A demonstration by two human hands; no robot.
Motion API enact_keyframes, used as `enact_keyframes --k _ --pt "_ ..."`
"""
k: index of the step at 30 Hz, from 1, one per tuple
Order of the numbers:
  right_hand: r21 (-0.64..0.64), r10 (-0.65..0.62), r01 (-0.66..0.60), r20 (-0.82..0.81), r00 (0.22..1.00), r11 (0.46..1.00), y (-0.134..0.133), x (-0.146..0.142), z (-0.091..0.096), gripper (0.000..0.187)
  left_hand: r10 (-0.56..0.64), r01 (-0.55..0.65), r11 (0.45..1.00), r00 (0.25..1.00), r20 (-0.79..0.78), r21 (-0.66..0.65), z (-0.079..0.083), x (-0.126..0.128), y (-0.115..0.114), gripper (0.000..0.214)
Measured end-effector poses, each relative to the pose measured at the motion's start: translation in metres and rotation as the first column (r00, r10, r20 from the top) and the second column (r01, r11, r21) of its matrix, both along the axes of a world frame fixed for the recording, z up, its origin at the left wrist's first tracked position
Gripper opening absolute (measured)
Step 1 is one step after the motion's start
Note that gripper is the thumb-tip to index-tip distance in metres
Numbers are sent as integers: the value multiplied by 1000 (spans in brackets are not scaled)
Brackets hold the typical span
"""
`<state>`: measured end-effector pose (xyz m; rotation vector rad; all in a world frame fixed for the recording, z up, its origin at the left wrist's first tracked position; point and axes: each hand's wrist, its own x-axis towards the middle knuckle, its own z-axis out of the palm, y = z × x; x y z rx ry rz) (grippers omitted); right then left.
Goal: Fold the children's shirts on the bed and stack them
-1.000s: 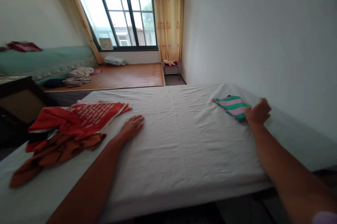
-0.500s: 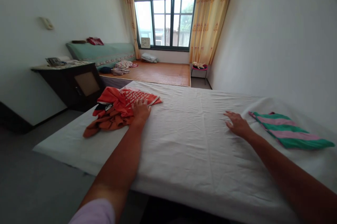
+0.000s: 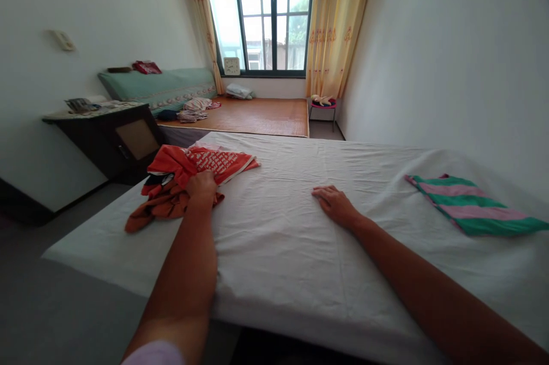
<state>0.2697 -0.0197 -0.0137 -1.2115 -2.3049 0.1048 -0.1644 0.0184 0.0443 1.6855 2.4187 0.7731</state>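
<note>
My left hand is on the heap of clothes at the left of the white-covered table, its fingers curled into a red garment with white lettering. Its fingertips are partly hidden. Under and in front of that hand lies a crumpled rust-orange cloth, with a bit of black and white fabric between the two. My right hand is over the middle of the white sheet, fingers stretched out and holding nothing. Farther right, a folded green and pink striped garment lies flat on the sheet.
Beyond the table stands a low bed with a brown mat, small clothes on its left side. A dark cabinet is at the left. By the curtain stands a small stool with a doll-like item on it.
My left hand has moved left and nearer across the heap, its spread fingers now curled into the red garment. My right hand has moved left over the sheet, away from the striped garment.
</note>
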Motion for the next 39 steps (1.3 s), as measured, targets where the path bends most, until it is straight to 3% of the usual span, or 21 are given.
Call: enact_keyframes --k 3,6,7,9,11,13,15,17,18,19,21,23,24,25,26,28,31,33,35,37,39 --pt "-8 -1 0 -37 999 1000 2 5 0 31 15 -24 998 988 -154 -51 10 7 3 16" --pt "15 -22 23 -98 995 1000 2 -2 4 35 -196 193 973 980 16 129 23 47 -1 21" --pt "27 -18 22 -137 990 999 1 -7 5 39 -337 305 926 933 123 223 25 68 -5 22" --pt "28 28 -22 -237 971 999 -4 -18 9 54 -643 533 759 705 300 373 25 116 -17 22" --pt "17 101 -101 -344 934 995 -11 -28 14 73 -801 680 596 466 377 426 21 163 -34 23" --pt "5 167 -182 -428 888 983 -18 -34 19 70 -882 788 444 301 363 425 17 199 -52 21" --pt "-40 170 -214 -473 864 976 -21 -33 25 44 -941 848 319 228 250 423 17 217 -66 17" --pt "-130 52 -145 -542 839 981 -17 -23 32 23 -966 858 260 235 111 444 20 216 -72 17" --pt "-187 -63 -67 -610 790 980 -12 -14 35 21 -963 856 260 262 58 448 22 210 -71 20" --pt "-253 -198 23 -694 692 967 -6 -4 37 23 -954 857 277 298 20 435 24 201 -69 22" --pt "-395 -423 154 -834 353 906 8 20 39 34 -932 887 333 361 -32 321 27 179 -60 25" --pt "-497 -508 177 -861 22 850 20 47 38 41 -917 917 381 391 -76 122 25 156 -49 29" --pt "-522 -517 156 -853 -78 838 24 59 37 42 -916 920 391 391 -85 25 24 146 -44 33" --pt "-534 -521 114 -844 -126 837 27 70 36 42 -920 920 388 383 -80 -59 22 137 -40 39" --pt "-538 -527 62 -839 -139 841 28 80 34 40 -927 919 374 369 -62 -127 20 130 -37 46" --pt "-522 -526 -72 -847 -75 850 27 91 32 34 -950 929 304 312 3 -212 19 121 -35 60" --pt "-476 -456 -259 -880 136 841 21 92 28 32 -979 959 142 172 108 -246 20 116 -36 72" --pt "-495 -428 -291 -864 265 819 18 89 25 41 -984 969 97 128 126 -229 20 117 -38 67" --pt "-529 -442 -244 -833 334 813 16 86 24 41 -983 971 138 159 94 -193 19 121 -39 45" --pt "-529 -447 -189 -824 349 828 15 85 26 37 -965 963 241 251 76 -120 18 128 -39 21" --pt "-498 -427 -182 -845 322 848 15 88 32 37 -916 929 370 361 175 18 19 135 -38 12"
